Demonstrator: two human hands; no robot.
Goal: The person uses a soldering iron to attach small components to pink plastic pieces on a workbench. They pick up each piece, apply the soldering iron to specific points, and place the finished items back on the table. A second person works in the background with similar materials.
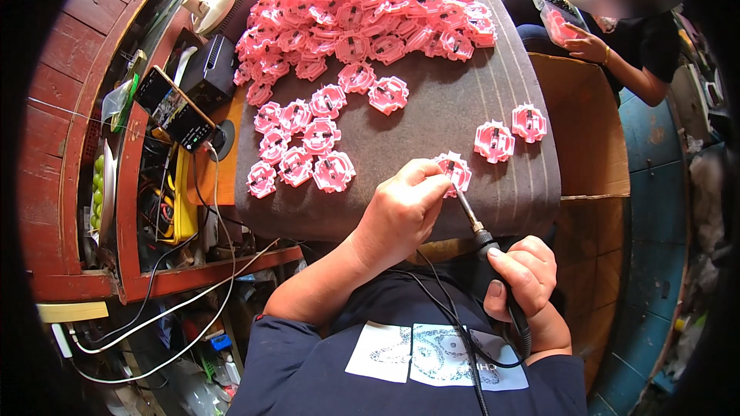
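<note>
Near the front edge of the dark mat, the thumb and forefinger of my left hand [405, 204] are pinched at the left rim of a pink plastic part [456, 169]. Any small thing between those fingertips is hidden. My right hand [526, 277] is wrapped round the black handle of a soldering iron [481, 234]. Its metal tip points up and left to the lower edge of that part; whether it touches cannot be made out. Two similar pink parts [494, 142] lie to the right. A loose group of several pink parts [318, 136] lies to the left.
A large heap of pink parts [354, 11] covers the mat's far end. At left are a propped phone [174, 108], a black box [210, 69] and trailing cables [223, 219]. An open cardboard box [578, 123] stands right; beyond it, another person's hands [587, 42] hold a bag with pink pieces.
</note>
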